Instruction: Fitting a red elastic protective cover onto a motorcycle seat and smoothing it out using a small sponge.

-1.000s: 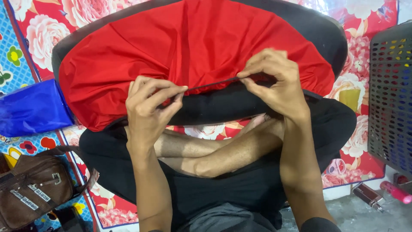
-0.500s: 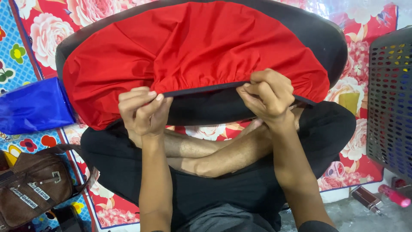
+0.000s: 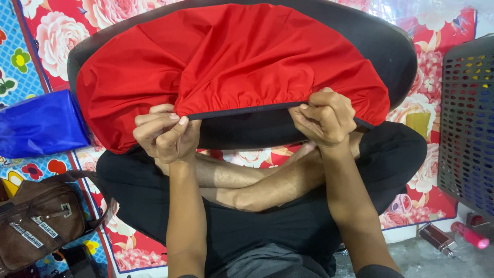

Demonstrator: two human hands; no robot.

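A red fabric cover [image 3: 231, 67] with a gathered, dark elastic hem is stretched over a large round black cushion [image 3: 381, 46] resting in front of my crossed legs. My left hand [image 3: 164, 133] pinches the hem at the cushion's near left side. My right hand [image 3: 324, 117] grips the same hem to the right, so the elastic runs taut between both hands. Black cushion surface shows under the hem between my hands and along the far right rim.
A floral red mat [image 3: 56, 31] covers the floor. A blue plastic bag [image 3: 41, 122] lies at the left, a brown bag [image 3: 36, 224] at lower left. A dark perforated basket [image 3: 468, 118] stands at right, with small pink and brown tubes [image 3: 453, 237] beneath.
Both hands have pulled the elastic hem downward and apart, stretching it straighter. The red cover now reaches further over the cushion's near edge.
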